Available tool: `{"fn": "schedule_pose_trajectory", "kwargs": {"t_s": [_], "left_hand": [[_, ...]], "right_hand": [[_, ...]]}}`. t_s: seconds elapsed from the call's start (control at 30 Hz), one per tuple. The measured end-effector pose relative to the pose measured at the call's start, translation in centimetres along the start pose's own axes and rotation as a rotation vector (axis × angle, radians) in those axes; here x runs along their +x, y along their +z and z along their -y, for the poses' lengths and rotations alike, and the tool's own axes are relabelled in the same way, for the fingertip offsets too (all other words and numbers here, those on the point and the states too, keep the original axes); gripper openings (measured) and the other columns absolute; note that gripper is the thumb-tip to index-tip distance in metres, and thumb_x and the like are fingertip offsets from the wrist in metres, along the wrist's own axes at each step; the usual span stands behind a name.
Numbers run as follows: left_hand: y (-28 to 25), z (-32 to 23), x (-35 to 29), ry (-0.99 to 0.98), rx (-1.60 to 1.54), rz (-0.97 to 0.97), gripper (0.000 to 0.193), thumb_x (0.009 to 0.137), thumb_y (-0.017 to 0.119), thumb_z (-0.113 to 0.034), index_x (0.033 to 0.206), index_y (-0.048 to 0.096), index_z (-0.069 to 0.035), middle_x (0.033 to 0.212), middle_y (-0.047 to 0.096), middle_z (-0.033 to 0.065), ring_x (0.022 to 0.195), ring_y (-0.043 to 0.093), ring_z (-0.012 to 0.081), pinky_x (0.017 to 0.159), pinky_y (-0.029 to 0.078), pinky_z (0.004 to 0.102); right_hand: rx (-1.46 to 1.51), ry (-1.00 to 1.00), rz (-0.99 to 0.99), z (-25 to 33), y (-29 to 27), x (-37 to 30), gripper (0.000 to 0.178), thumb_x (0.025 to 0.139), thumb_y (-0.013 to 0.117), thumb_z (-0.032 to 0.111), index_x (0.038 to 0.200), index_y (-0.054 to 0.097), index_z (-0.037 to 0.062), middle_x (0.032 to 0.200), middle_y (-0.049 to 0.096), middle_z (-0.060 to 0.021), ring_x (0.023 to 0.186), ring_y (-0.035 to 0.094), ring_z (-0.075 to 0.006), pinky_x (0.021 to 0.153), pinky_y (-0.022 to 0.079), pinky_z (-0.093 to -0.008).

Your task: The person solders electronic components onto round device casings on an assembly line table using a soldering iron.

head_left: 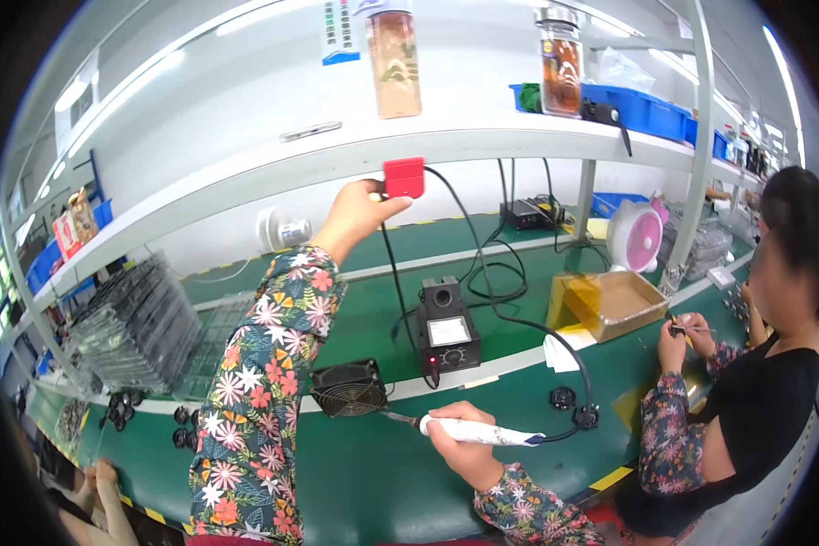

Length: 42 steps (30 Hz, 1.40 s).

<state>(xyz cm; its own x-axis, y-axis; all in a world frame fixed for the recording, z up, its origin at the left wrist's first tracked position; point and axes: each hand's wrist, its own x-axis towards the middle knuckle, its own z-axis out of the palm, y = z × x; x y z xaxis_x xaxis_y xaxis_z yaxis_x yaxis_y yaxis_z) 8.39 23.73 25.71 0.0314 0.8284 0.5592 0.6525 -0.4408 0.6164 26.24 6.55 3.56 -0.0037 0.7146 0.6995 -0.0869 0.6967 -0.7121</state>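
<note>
Fan [348, 389]: black, wire-guarded, on the green worktop [382, 496], in front and left of the soldering station [449, 335]; stray heat could mark its frame.
Right hand [469, 450]: closed around the white handle of the soldering iron [487, 433]. Its tip points at the fan's lower right, contact unclear; the station's red light is lit, so a slip could scorch.
Left hand [359, 214]: up near the shelf [482, 144], thumb and fingers on the red block [404, 178]; how firmly, I cannot tell. Such a reach may draw attention from the tip.
Cord [564, 348]: bends down beside a round black part [587, 417]; snagging there could jerk the iron.
Tall bottle [394, 68]: upright above the left hand; bumping the shelf might topple it.
</note>
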Motion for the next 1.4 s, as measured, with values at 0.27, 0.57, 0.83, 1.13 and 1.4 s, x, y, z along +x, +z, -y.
{"fn": "schedule_pose_trajectory", "kwargs": {"t_s": [0.27,0.57,0.83,1.13,1.4], "left_hand": [[1.5,0.9,0.3,-0.196,-0.523,0.108,0.025,0.084,0.068,-0.025,0.099,0.062,-0.006,0.085,0.066,-0.0019,0.065,0.042,0.0021,0.044,0.031,0.0178],[1.9,0.3,0.2,-0.171,-0.569,0.058,0.023,0.084,0.067,-0.025,0.096,0.062,-0.006,0.086,0.066,-0.0010,0.065,0.042,0.0020,0.051,0.032,0.0184],[0.5,-0.5,0.0,-0.154,-0.331,0.143,0.032,0.083,0.067,-0.030,0.103,0.061,-0.005,0.090,0.067,-0.0003,0.068,0.044,0.0019,0.049,0.030,0.0186],[-0.9,-1.1,-2.9,0.157,0.364,-0.174,0.036,0.080,0.069,-0.036,0.078,0.065,0.000,0.071,0.062,0.0036,0.054,0.050,0.0114,0.051,0.039,0.0276],[0.9,-6.7,-17.0,-0.287,-0.293,0.861,0.042,0.093,0.053,-0.039,0.080,0.069,-0.002,0.066,0.063,0.0026,0.052,0.048,0.0056,0.049,0.039,0.0208]], "right_hand": [[-0.090,-0.115,0.024,-0.9,-0.7,0.4,0.013,0.073,0.072,0.007,0.080,0.061,0.0030,0.072,0.066,-0.0087,0.061,0.064,-0.0180,0.055,0.049,-0.0272],[-0.123,-0.117,0.041,-1.0,-0.6,0.3,0.015,0.071,0.073,0.007,0.078,0.061,0.0037,0.071,0.065,-0.0084,0.062,0.065,-0.0222,0.056,0.051,-0.0294],[-0.091,-0.007,0.077,-1.4,-0.8,0.2,0.012,0.075,0.070,0.009,0.080,0.063,0.0011,0.072,0.065,-0.0083,0.061,0.063,-0.0154,0.056,0.049,-0.0261],[-0.009,0.124,0.028,-1.5,-0.6,0.1,0.009,0.077,0.067,0.006,0.081,0.065,-0.0013,0.073,0.065,-0.0076,0.063,0.061,-0.0109,0.057,0.047,-0.0234],[0.031,0.089,-0.015,-2.0,-1.0,0.0,0.012,0.077,0.071,0.007,0.081,0.061,0.0017,0.072,0.064,-0.0052,0.062,0.058,-0.0086,0.055,0.046,-0.0236]]}}
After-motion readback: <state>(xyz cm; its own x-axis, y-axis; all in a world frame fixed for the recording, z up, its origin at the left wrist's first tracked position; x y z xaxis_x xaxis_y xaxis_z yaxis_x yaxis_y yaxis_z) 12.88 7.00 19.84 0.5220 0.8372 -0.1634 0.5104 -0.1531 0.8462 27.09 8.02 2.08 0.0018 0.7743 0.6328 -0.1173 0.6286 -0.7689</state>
